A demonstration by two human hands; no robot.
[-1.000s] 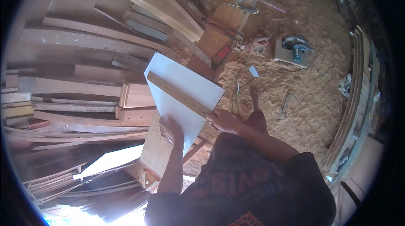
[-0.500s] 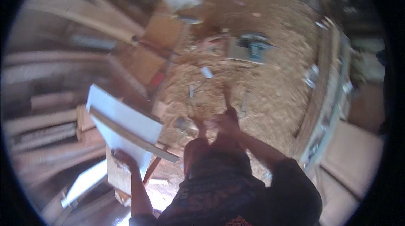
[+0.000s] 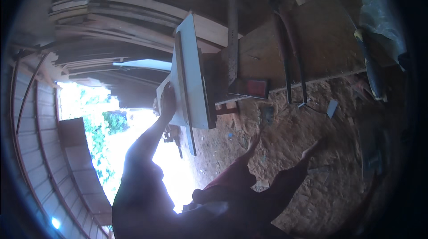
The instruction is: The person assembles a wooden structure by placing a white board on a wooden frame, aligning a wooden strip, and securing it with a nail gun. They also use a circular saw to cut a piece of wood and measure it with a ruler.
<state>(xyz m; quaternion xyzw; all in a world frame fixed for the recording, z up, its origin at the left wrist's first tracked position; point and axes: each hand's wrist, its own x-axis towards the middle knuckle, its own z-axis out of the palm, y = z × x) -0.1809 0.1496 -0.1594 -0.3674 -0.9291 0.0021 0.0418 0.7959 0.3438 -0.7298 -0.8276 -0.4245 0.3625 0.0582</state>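
Note:
My left hand (image 3: 166,100) grips the edge of a white panel (image 3: 196,76), which is tilted up on its side. A narrow wooden strip (image 3: 183,78) runs along the panel's face, its lower end sticking out past it. Part of my left fingers is hidden behind the panel. At the dim lower right, my right hand (image 3: 375,183) is low over the shavings near a bluish power tool (image 3: 372,163); its fingers are too dark to make out.
Beyond the panel, a wooden bench (image 3: 325,38) carries a try square (image 3: 232,38) with a red-marked stock, long-handled pincers (image 3: 285,51) and a yellow-and-black handled tool (image 3: 372,72). Stacked planks (image 3: 133,11) lie at the far left. Wood shavings (image 3: 285,150) cover the floor; a bright opening is left.
My view has swung left, bringing the bright opening and metal wall into sight. My left hand still holds the white panel, now seen more edge-on. My right hand has shifted to the dim right edge.

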